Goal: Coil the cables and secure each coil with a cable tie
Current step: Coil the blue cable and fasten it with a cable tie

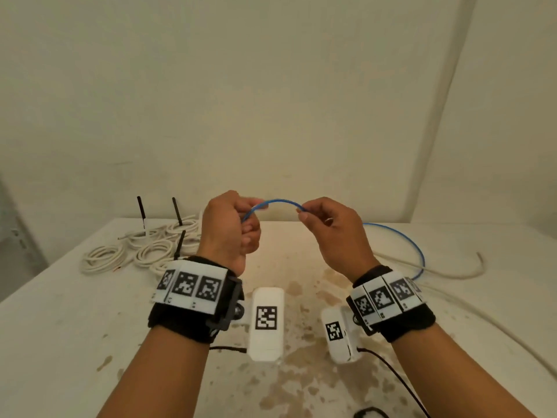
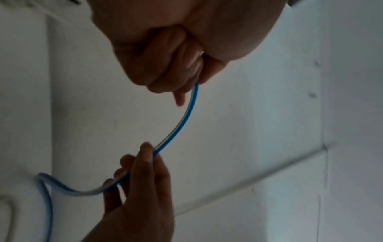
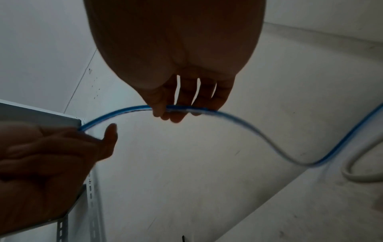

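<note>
While the left hand [image 1: 229, 227] fists the blue cable [image 1: 275, 202], the right hand [image 1: 334, 233] pinches it (arched between both grips).

A stained white table [image 1: 90, 321] carries everything. Beyond the left hand [image 1: 229, 230] lie tied white cable coils [image 1: 144, 248]. Beyond the right hand [image 1: 334, 233] trail a blue cable [image 1: 417, 251] and a loose white cable [image 1: 452, 274].

Your hands [image 1: 280, 230] are raised above the surface [image 1: 90, 327]; a cable [image 1: 278, 202] spans between them, coils [image 1: 144, 248] lie to their left, loose cables [image 1: 437, 270] to their right.
</note>
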